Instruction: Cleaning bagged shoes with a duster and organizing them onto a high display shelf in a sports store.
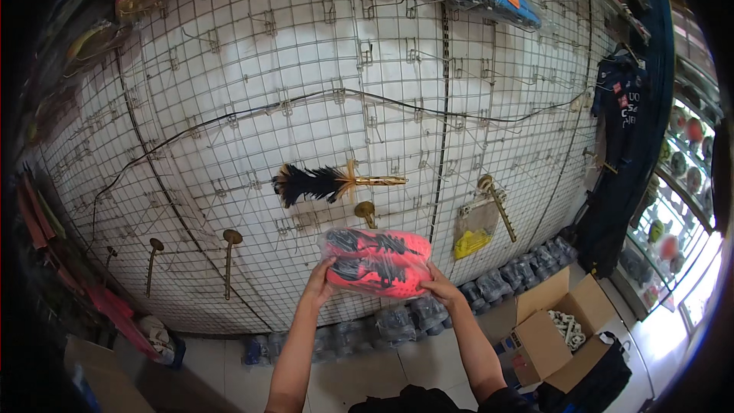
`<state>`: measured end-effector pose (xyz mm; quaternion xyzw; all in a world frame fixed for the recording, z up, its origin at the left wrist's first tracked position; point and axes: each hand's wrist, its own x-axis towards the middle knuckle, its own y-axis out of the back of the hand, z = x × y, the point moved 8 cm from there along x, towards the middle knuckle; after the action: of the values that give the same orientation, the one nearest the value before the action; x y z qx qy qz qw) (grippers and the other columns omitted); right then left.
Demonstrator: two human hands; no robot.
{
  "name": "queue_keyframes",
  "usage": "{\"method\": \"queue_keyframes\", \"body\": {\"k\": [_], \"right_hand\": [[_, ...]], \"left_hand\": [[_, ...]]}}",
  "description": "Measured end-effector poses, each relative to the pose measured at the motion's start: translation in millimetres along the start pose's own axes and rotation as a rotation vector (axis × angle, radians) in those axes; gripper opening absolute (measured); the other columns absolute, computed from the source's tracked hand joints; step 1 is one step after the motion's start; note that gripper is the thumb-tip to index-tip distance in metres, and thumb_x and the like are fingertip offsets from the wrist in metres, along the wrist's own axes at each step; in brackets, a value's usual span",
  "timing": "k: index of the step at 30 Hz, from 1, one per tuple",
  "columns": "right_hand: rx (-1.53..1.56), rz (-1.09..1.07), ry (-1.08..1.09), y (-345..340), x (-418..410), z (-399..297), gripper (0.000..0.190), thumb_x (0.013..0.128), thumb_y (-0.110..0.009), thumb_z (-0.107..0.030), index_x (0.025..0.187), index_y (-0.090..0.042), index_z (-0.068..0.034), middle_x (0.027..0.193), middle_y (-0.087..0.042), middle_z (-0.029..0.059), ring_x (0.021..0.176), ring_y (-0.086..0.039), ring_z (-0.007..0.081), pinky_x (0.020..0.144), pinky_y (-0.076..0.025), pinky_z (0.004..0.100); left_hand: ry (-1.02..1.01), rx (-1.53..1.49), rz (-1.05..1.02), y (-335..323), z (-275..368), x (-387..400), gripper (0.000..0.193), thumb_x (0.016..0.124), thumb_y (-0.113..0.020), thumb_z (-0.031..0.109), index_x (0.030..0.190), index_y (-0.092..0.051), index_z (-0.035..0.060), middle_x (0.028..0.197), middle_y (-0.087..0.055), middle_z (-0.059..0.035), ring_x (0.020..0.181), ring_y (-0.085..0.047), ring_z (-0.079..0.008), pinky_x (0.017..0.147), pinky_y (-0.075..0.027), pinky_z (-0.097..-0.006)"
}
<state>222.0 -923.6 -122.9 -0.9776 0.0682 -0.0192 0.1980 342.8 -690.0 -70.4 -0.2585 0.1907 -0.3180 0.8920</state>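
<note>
A pair of bright pink shoes with black laces (pixel 375 264), wrapped in clear plastic, is held up before a wire grid wall (pixel 258 143). My left hand (pixel 321 282) grips the left end of the package, thumb on top. At its right end my right hand (pixel 440 285) has hold of it. Just above the package, a brass-coloured metal display arm (pixel 364 211) sticks out from the grid. A black feather duster with a gold handle (pixel 321 182) lies sideways against the grid above that.
Plastic-wrapped goods (pixel 395 324) line the wall's foot. An open cardboard box (pixel 550 332) stands at lower right. More metal arms (pixel 229 264) project at left. A bagged blue shoe (pixel 504 3) hangs at the top, dark jerseys (pixel 619 97) at right.
</note>
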Motion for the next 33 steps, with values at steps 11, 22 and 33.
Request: {"method": "queue_keyframes", "body": {"k": [11, 22, 33], "right_hand": [[-0.499, 0.082, -0.097, 23.2, 43.2, -6.0, 0.066, 0.076, -0.058, -0.025, 0.131, -0.032, 0.001, 0.105, -0.057, 0.0154, 0.094, -0.055, 0.0187, 0.082, -0.043, 0.0293], [-1.286, 0.309, 1.026, -125.9, 62.5, -228.8, 0.045, 0.069, -0.056, 0.000, 0.113, -0.050, -0.009, 0.112, -0.046, 0.0210, 0.105, -0.045, 0.0352, 0.091, -0.036, 0.0409], [-1.404, 0.376, 0.786, -120.2, 50.7, -193.5, 0.039, 0.079, -0.054, -0.013, 0.117, -0.048, -0.009, 0.083, -0.054, 0.0129, 0.074, -0.057, 0.0302, 0.062, -0.046, 0.0404]], "left_hand": [[-0.200, -0.225, 0.226, 19.9, -43.1, 2.4, 0.041, 0.084, -0.058, 0.024, 0.119, -0.043, 0.0070, 0.107, -0.055, -0.0063, 0.098, -0.056, -0.0203, 0.077, -0.049, -0.0370], [-0.452, -0.162, 0.405, 16.7, -44.7, -9.2, 0.051, 0.074, -0.070, 0.010, 0.117, -0.042, 0.0063, 0.107, -0.055, -0.0076, 0.095, -0.057, -0.0200, 0.075, -0.050, -0.0310], [-0.376, 0.070, 0.577, 23.7, -52.3, -20.3, 0.052, 0.070, -0.076, 0.021, 0.108, -0.045, 0.0034, 0.095, -0.057, -0.0067, 0.083, -0.056, -0.0154, 0.071, -0.046, -0.0282]]}}
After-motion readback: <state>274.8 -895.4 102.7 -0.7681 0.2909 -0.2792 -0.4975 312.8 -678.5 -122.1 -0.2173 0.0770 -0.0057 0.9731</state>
